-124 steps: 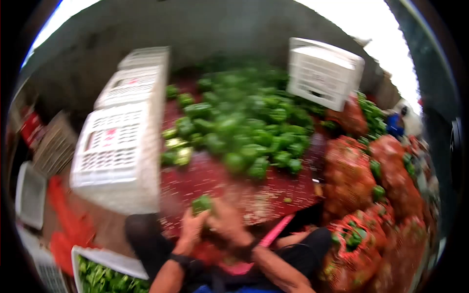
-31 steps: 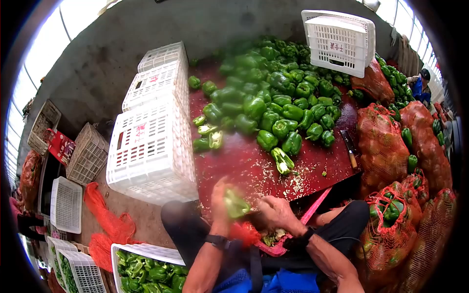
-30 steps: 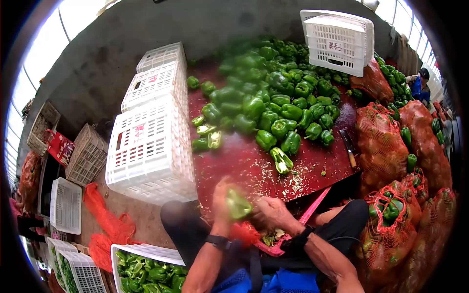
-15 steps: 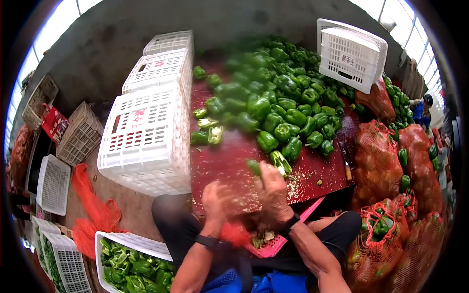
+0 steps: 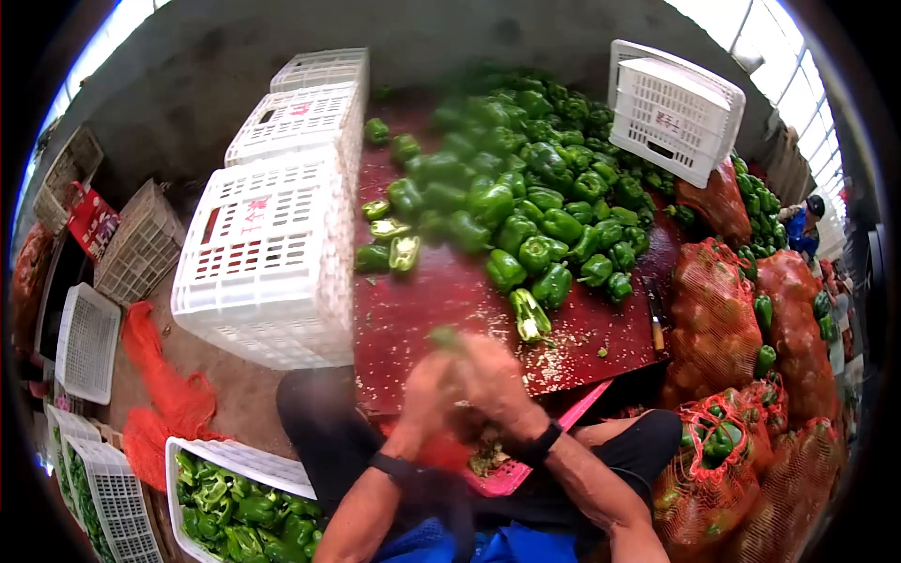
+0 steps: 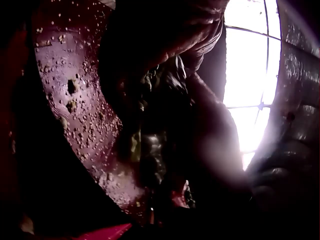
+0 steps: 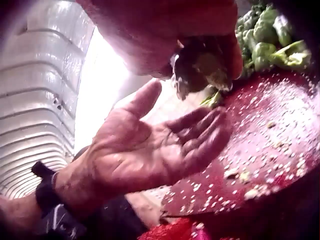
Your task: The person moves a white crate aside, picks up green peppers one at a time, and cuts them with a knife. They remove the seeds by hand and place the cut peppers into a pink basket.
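Over the near edge of the dark red board [image 5: 422, 319], my two hands are close together and blurred in the head view. My right hand [image 5: 497, 380] grips a green bell pepper [image 7: 197, 70], whose ragged end pokes out from the fingers in the right wrist view. Just beneath it, my left hand [image 7: 160, 150] lies palm up with loosely bent fingers, holding nothing. The left wrist view is very dark, with a shiny bit of pepper [image 6: 172, 75] under a hand. A split pepper [image 5: 530, 316] lies on the board before a large heap of whole peppers [image 5: 554, 225].
White crates [image 5: 253, 244] line the board's left side. A knife [image 5: 655, 319] lies at its right edge, beside red mesh sacks [image 5: 709, 314]. A pink basket [image 5: 502, 480] with scraps sits between the knees. A white crate [image 5: 305, 485] of peppers stands lower left.
A second ago my left hand held a pepper. Half a second ago it was empty, while my right hand had a pepper farther out over the board. Now the right hand is back beside the left.
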`<action>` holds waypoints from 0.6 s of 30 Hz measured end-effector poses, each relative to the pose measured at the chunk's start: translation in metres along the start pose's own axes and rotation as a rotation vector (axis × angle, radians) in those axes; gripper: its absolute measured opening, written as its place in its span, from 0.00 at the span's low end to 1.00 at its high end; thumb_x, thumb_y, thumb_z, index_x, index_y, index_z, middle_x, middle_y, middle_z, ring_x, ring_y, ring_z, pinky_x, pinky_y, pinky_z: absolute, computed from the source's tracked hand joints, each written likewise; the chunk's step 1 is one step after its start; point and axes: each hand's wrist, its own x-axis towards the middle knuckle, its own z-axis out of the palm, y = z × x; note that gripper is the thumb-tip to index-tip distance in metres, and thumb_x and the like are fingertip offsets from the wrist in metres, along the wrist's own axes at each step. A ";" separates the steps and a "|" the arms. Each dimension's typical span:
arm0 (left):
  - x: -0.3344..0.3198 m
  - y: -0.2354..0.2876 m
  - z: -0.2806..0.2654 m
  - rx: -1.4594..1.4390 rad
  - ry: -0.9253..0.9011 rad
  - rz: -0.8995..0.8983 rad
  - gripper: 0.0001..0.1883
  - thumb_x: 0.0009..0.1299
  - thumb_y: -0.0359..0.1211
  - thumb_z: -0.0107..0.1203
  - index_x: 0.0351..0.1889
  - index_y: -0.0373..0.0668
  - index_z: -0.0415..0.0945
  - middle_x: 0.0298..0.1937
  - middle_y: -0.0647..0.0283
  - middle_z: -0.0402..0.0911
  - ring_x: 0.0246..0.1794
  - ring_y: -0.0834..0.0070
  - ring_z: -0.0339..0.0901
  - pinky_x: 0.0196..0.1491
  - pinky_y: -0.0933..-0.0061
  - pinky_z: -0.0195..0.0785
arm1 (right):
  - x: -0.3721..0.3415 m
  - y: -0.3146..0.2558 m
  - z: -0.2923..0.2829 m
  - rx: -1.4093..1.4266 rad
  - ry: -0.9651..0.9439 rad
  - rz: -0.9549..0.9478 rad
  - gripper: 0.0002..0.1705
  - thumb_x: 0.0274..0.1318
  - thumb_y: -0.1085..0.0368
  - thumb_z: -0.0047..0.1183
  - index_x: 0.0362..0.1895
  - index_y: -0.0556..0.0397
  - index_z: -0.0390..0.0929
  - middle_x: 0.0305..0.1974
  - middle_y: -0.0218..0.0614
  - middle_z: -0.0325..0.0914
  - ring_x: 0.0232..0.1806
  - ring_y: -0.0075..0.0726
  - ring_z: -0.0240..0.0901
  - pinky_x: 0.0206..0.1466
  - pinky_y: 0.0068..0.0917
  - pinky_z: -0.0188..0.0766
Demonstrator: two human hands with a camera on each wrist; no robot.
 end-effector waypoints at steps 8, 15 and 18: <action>-0.038 0.161 -0.012 -0.636 0.231 -0.123 0.11 0.72 0.36 0.60 0.49 0.45 0.76 0.43 0.62 0.82 0.37 0.66 0.85 0.32 0.59 0.83 | 0.022 0.044 -0.016 -0.204 0.171 0.003 0.03 0.57 0.70 0.51 0.32 0.56 0.76 0.29 0.46 0.74 0.34 0.53 0.73 0.38 0.49 0.70; -0.163 0.235 -0.131 -0.097 0.628 0.370 0.17 0.68 0.24 0.61 0.54 0.37 0.74 0.46 0.62 0.82 0.43 0.74 0.81 0.49 0.69 0.78 | -0.014 0.195 -0.021 -0.613 -0.011 0.410 0.25 0.51 0.48 0.66 0.27 0.56 0.71 0.28 0.50 0.75 0.34 0.60 0.74 0.36 0.53 0.68; -0.236 0.229 -0.203 0.493 0.990 0.302 0.16 0.66 0.27 0.64 0.51 0.37 0.76 0.45 0.62 0.81 0.42 0.73 0.78 0.47 0.70 0.75 | -0.024 0.209 -0.017 -0.596 -0.040 0.444 0.26 0.52 0.48 0.64 0.30 0.60 0.73 0.29 0.55 0.78 0.32 0.63 0.75 0.37 0.54 0.68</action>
